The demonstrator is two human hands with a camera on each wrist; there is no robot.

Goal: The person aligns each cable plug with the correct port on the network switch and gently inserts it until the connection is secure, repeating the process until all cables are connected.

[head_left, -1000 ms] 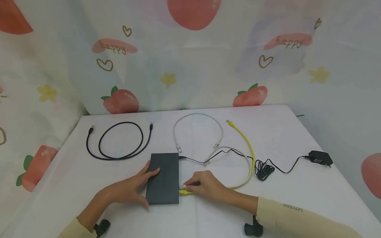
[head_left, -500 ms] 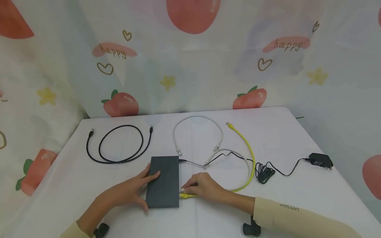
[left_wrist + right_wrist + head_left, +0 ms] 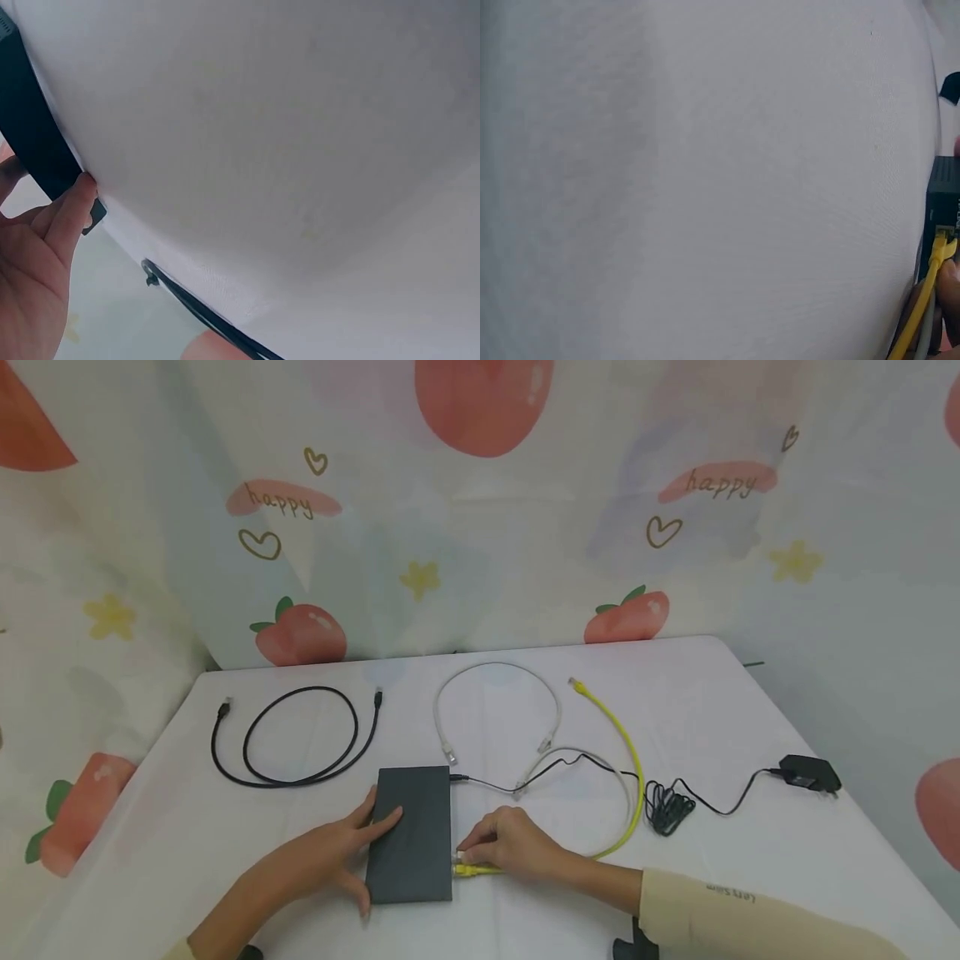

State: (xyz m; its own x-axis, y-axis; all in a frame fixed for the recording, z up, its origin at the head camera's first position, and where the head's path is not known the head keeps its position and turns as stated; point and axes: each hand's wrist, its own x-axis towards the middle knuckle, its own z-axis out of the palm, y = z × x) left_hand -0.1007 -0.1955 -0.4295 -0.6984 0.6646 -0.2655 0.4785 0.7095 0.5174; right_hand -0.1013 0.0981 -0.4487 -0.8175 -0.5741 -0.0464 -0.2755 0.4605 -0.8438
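Note:
A flat black network switch (image 3: 412, 835) lies on the white table. My left hand (image 3: 318, 860) grips its left side, one finger on the top and the thumb at the near corner. At the right side, my right hand (image 3: 517, 843) pinches the clear plug (image 3: 459, 857) of a grey Ethernet cable right at the ports. Just nearer than it, a yellow Ethernet cable (image 3: 474, 870) is plugged in; the right wrist view shows its yellow plug (image 3: 939, 251) in a port, with the grey cable (image 3: 928, 322) alongside. A black power lead (image 3: 480, 782) enters the far right corner.
A coiled black cable (image 3: 300, 782) lies at the back left, and a loose pale grey cable (image 3: 495, 663) at the back middle. The power lead's tied bundle (image 3: 670, 811) and black adapter (image 3: 810, 773) lie to the right. A patterned curtain (image 3: 480, 543) stands behind the table.
The head view has tilted up slightly, so the table sits lower in it. Both hands keep their places on the switch and the grey cable's plug, which stays at the ports.

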